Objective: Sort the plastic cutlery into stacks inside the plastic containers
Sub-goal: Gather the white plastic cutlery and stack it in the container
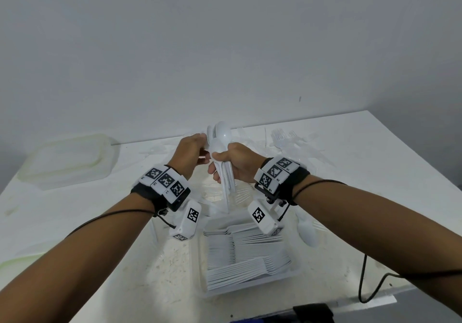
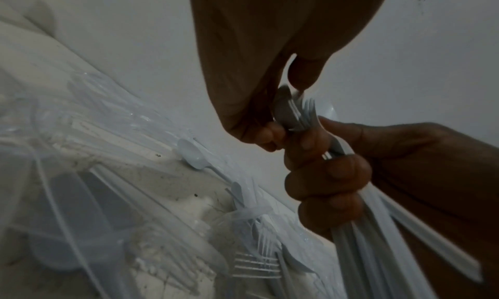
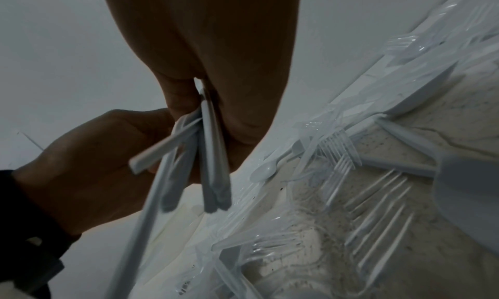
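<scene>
A loose heap of clear forks and white cutlery is lying along the table's far edge, behind both raised hands. A lidded translucent tub is sitting near the far left corner. At the near edge, an open clear container is holding white cutlery in overlapping stacked rows, with a lone white spoon lying just beside its right wall. The right hand is clenching a bundle of white spoons and forks by the handles above the container, while the left hand is pinching the bundle's top. The wristbands are carrying square black-and-white markers; their small lettering is unreadable.
</scene>
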Demonstrator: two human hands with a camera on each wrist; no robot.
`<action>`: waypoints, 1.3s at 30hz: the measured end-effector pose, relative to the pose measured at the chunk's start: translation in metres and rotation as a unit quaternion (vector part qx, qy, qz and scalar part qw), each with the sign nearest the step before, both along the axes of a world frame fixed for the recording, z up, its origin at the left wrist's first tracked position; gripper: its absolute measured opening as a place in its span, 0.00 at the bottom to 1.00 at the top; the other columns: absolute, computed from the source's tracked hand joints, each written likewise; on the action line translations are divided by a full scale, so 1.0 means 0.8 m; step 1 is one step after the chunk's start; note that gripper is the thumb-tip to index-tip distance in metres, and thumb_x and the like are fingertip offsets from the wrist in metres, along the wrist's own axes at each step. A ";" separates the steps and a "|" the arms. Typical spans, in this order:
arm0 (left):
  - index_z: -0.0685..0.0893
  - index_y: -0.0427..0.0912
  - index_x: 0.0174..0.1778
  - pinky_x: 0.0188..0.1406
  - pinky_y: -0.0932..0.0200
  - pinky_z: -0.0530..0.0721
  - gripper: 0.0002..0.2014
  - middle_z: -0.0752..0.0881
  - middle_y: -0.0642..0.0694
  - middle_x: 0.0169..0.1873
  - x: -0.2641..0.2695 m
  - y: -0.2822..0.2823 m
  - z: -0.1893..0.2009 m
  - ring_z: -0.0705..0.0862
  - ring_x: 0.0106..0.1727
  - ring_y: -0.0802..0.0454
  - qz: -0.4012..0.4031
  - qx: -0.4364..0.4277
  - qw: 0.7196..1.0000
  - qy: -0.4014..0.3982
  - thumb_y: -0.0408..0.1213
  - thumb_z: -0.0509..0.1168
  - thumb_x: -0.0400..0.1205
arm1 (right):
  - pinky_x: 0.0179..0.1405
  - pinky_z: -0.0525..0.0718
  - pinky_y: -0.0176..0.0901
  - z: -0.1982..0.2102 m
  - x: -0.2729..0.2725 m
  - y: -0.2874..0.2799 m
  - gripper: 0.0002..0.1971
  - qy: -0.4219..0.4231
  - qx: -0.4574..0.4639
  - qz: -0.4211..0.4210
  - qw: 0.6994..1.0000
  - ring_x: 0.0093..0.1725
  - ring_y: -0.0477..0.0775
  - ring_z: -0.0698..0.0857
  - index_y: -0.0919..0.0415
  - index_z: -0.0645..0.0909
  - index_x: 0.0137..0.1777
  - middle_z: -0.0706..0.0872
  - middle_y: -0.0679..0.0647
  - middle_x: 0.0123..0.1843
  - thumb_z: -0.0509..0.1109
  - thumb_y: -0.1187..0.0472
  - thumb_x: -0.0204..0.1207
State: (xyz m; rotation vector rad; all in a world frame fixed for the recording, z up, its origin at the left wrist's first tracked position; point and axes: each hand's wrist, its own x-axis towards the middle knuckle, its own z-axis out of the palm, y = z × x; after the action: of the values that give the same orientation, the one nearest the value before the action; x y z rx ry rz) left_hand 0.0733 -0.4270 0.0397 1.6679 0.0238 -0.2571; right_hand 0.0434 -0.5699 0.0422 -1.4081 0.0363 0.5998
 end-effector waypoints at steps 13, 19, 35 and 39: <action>0.70 0.40 0.30 0.20 0.63 0.69 0.13 0.71 0.45 0.23 -0.008 -0.011 0.011 0.71 0.20 0.54 0.046 -0.093 0.994 0.013 0.18 0.55 0.75 | 0.31 0.84 0.43 0.006 -0.006 0.002 0.10 0.038 0.061 0.044 0.996 0.30 0.55 0.83 0.71 0.75 0.53 0.82 0.63 0.40 0.55 0.64 0.86; 0.77 0.35 0.37 0.24 0.65 0.75 0.13 0.77 0.44 0.29 -0.010 -0.009 0.012 0.74 0.29 0.52 0.042 -0.070 0.997 0.010 0.16 0.51 0.72 | 0.37 0.90 0.50 0.004 -0.008 0.007 0.14 0.035 0.060 0.029 0.997 0.35 0.60 0.89 0.72 0.77 0.54 0.86 0.66 0.43 0.55 0.60 0.88; 0.76 0.39 0.37 0.31 0.58 0.76 0.09 0.80 0.45 0.28 -0.010 -0.014 0.008 0.78 0.28 0.51 -0.019 -0.026 0.999 0.013 0.28 0.57 0.83 | 0.22 0.80 0.38 0.000 0.001 0.009 0.14 0.032 0.006 -0.044 0.999 0.22 0.54 0.80 0.69 0.77 0.41 0.79 0.62 0.29 0.65 0.58 0.84; 0.76 0.35 0.37 0.31 0.59 0.81 0.09 0.78 0.39 0.31 -0.001 -0.006 0.010 0.78 0.32 0.45 0.020 -0.026 0.999 0.019 0.20 0.54 0.75 | 0.27 0.84 0.43 -0.003 0.003 0.007 0.21 0.041 0.012 -0.009 0.999 0.27 0.57 0.84 0.72 0.78 0.50 0.83 0.65 0.36 0.56 0.52 0.88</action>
State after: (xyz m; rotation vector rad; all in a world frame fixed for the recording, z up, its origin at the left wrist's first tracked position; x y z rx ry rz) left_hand 0.0721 -0.4320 0.0481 1.6098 0.0782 -0.2580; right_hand 0.0459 -0.5643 0.0398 -1.3587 0.1073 0.6408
